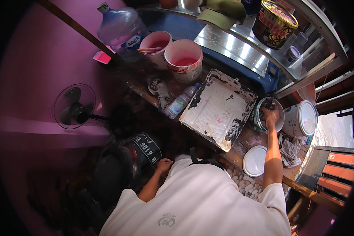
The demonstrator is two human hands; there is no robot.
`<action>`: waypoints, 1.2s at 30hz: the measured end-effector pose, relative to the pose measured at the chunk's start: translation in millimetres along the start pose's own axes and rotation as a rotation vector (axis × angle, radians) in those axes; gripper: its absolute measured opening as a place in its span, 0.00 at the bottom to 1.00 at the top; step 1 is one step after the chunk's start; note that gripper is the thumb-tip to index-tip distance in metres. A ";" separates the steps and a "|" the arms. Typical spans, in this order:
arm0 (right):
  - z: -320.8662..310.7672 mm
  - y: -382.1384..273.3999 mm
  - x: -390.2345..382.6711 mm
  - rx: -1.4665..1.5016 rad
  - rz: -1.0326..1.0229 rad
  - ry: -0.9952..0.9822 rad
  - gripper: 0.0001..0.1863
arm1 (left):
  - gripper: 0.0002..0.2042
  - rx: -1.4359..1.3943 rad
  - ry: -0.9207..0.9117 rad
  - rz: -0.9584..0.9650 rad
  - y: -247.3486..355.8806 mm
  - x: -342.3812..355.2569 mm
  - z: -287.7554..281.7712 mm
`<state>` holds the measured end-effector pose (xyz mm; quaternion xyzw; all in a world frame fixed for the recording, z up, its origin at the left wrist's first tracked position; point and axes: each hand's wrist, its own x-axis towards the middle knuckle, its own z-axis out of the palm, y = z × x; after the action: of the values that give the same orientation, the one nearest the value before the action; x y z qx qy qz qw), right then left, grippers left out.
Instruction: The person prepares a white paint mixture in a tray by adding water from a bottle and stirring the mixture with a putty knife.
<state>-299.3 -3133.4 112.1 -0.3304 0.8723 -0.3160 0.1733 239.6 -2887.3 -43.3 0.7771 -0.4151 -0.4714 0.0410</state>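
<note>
- Head view, labels: we see a large clear water jug [120, 29] with a blue label at the upper left, leaning against the purple wall [35, 78]. A round dark tin [274, 23] with a red and yellow lid stands on the metal shelf [232, 45] at the upper right. A small plastic bottle [181, 101] with a pale label lies on its side on the surface [244, 141]. A black rectangular plate [147, 147] with white characters sits lower left of centre.
- Head view, containers: we note two white buckets; the nearer bucket [184, 59] holds pink paint, and the farther bucket [157, 45] has a stick across its rim. A white paint tray [218, 108], edged with black smears and pink flecks, lies just beside an open paint can [265, 116]. A closed white pail [301, 118] stands to its right, and a loose white lid [254, 160] lies nearer the body.
- Head view, hands: our right hand [270, 115] is curled at the open paint can; what it grips we cannot tell. Our left hand [164, 165] is closed in a loose fist near the body, holding nothing that we can make out.
- Head view, obscured: the lower left is dark, and the can's contents are hidden by the hand.
</note>
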 end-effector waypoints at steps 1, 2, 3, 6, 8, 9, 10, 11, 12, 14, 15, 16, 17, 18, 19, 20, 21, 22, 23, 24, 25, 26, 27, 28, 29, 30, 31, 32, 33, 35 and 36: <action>2.0 5.6 2.5 0.033 -0.083 0.020 0.34 | 0.15 -0.010 0.015 -0.004 1.9 -0.5 -0.7; 2.4 10.4 5.9 0.082 -0.095 -0.031 0.35 | 0.15 -0.001 0.008 -0.009 3.4 -1.0 -2.4; 1.5 7.1 4.4 0.127 -0.053 -0.104 0.34 | 0.15 0.007 0.003 -0.021 2.3 -2.9 -3.7; -10.2 -6.7 -6.0 0.115 0.014 -0.123 0.31 | 0.14 0.017 0.000 -0.018 -0.6 -4.5 -4.5; -5.4 7.6 3.0 0.136 0.004 -0.146 0.32 | 0.14 -0.023 0.001 -0.019 -0.4 2.3 -4.3; -7.8 5.9 1.5 0.115 -0.025 -0.104 0.32 | 0.14 0.030 0.018 0.017 -2.8 6.3 -1.0; -9.9 5.0 -0.3 0.085 -0.052 -0.061 0.32 | 0.14 0.079 0.029 0.054 -9.6 7.9 -0.9; -9.3 9.1 1.7 0.030 -0.061 -0.077 0.32 | 0.14 0.053 0.020 0.043 -12.7 8.8 2.5; -9.1 14.1 5.4 -0.027 -0.061 -0.083 0.32 | 0.13 0.043 0.010 0.039 -10.0 8.8 5.3; -4.1 18.1 10.3 -0.099 -0.059 -0.054 0.30 | 0.13 0.055 0.006 0.093 -18.2 10.1 8.1; -6.9 8.8 5.5 -0.059 -0.050 -0.108 0.29 | 0.12 0.106 0.015 0.148 -29.9 13.7 4.9; -12.8 4.8 0.0 -0.023 -0.035 -0.153 0.28 | 0.11 0.126 0.008 0.141 -24.9 13.3 4.7; -21.5 -2.8 -7.6 0.017 -0.024 -0.144 0.27 | 0.11 0.126 -0.011 0.143 -23.3 14.2 3.9; -31.0 -6.9 -11.5 0.059 -0.020 -0.137 0.27 | 0.11 0.123 -0.024 0.143 -21.9 17.0 3.6; -31.8 6.4 -6.1 0.055 -0.027 -0.130 0.26 | 0.11 0.142 -0.045 0.164 -18.4 21.1 2.0; -32.4 18.2 1.0 0.049 -0.037 -0.124 0.26 | 0.11 0.126 -0.057 0.199 -15.1 25.1 2.1; -31.8 21.2 2.1 -0.019 -0.023 -0.064 0.25 | 0.11 0.110 -0.060 0.221 -15.3 26.1 0.0; -36.4 17.1 -3.2 -0.017 -0.007 -0.063 0.25 | 0.11 0.124 -0.067 0.220 -14.4 26.5 -3.7; -44.4 12.8 -7.5 0.094 -0.036 -0.025 0.23 | 0.11 0.100 -0.069 0.238 -11.3 30.2 -5.9; -49.6 11.9 -13.5 0.202 -0.062 0.011 0.22 | 0.11 0.077 -0.074 0.251 -9.8 31.2 -9.0; -56.9 20.3 -14.2 0.323 -0.136 0.045 0.19 | 0.12 0.129 -0.060 0.304 -1.4 34.9 -10.2; -53.1 38.9 -8.3 0.519 -0.177 0.060 0.14 | 0.12 0.141 -0.072 0.306 5.4 35.9 -11.0; -62.7 38.3 -14.5 0.603 -0.105 0.080 0.12 | 0.12 0.137 -0.082 0.269 25.4 27.7 -12.2; -75.3 27.6 -21.1 0.694 -0.042 0.095 0.11 | 0.12 0.129 -0.080 0.233 35.7 22.1 -15.7; -80.4 28.2 -24.0 0.793 0.025 0.103 0.11 | 0.12 0.090 -0.086 0.235 34.6 24.3 -17.2; -87.4 29.1 -25.7 0.890 0.088 0.116 0.11 | 0.12 0.097 -0.093 0.242 40.4 24.1 -18.3; -95.7 28.9 -29.1 0.924 0.135 0.133 0.11 | 0.12 0.105 -0.104 0.247 46.3 24.0 -19.3; -101.3 30.7 -31.5 0.924 0.139 0.144 0.11 | 0.12 0.114 -0.115 0.251 51.9 23.7 -20.3; -106.2 32.9 -33.3 0.982 0.182 0.183 0.11 | 0.12 0.120 -0.121 0.257 56.1 23.5 -20.8; -115.0 37.2 -37.1 1.075 0.255 0.237 0.12 | 0.12 0.145 -0.137 0.253 63.2 22.7 -21.2; -117.0 41.7 -37.2 1.077 0.257 0.245 0.12 | 0.12 0.150 -0.140 0.258 62.4 25.2 -21.4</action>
<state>-351.7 -3032.5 174.4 -0.0476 0.6351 -0.7288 0.2517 223.5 -2952.2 -20.6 0.6835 -0.5474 -0.4827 0.0141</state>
